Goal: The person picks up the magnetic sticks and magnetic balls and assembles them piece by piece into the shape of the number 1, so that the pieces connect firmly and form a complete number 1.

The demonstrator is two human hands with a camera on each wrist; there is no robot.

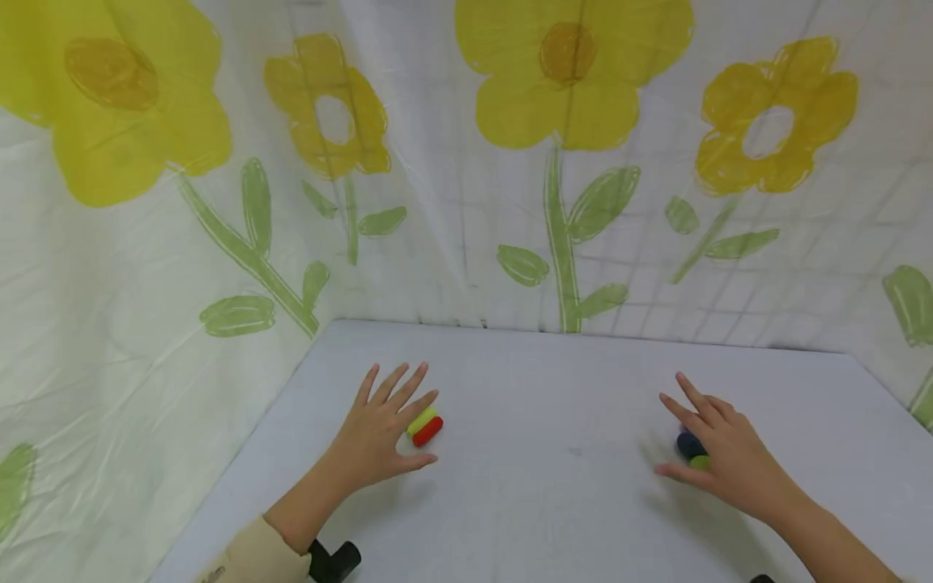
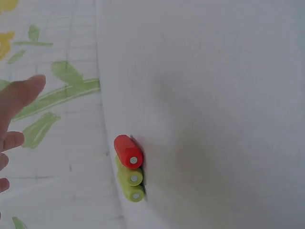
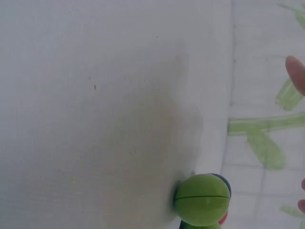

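My left hand (image 1: pixel 379 437) hovers over the left of the table with its fingers spread. Beside it lie a short red rod (image 1: pixel 428 431) and a yellow-green rod (image 1: pixel 421 420). The left wrist view shows the red rod (image 2: pixel 127 151) next to two yellow-green rods (image 2: pixel 134 179), each with a grey disc in its end. On the right, my right hand (image 1: pixel 736 461), fingers extended, is above a dark blue rounded piece (image 1: pixel 688 444) and a green one, both partly hidden by it. Up close, the green ball (image 3: pixel 201 200) has a seam, with blue and red bits behind it.
The white table (image 1: pixel 539 486) ends at the back against a hanging sheet (image 1: pixel 437 202) printed with yellow flowers. A black strap piece (image 1: pixel 335 560) sits under the left wrist. Another dark piece (image 1: pixel 762 578) shows at the bottom right.
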